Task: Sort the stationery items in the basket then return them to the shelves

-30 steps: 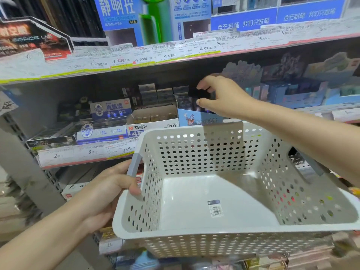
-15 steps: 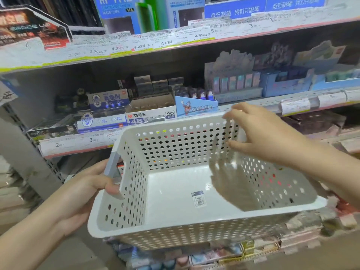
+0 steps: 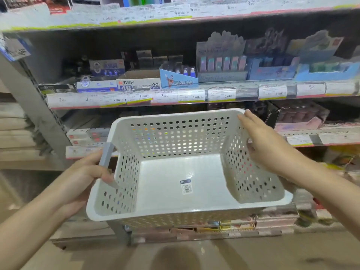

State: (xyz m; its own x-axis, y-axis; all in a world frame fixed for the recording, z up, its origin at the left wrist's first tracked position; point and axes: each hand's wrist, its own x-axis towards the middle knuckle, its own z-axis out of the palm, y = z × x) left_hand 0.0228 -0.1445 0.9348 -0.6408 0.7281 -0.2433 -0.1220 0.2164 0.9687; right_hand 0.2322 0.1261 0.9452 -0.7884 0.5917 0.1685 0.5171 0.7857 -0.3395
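Eraser box (image 3: pixel 139 85) at the front edge of the middle shelf: "M&G", "4B", "30 pcs". Price tags (image 3: pixel 136 97) along that shelf's front edge, left to right: "2", "3", "3.40", "1.36", "3.00", "4.00", "2.0", "5". Price strip (image 3: pixel 183 11) on the upper shelf's edge: "4.0", "5.00", "3.00". Barcode sticker (image 3: pixel 186 187) on the basket floor: print too small to read.

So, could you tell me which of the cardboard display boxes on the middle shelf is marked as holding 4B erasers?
The white cardboard box with blue "4B" lettering, left of the blue cartoon-figure box; no other box shows that marking.
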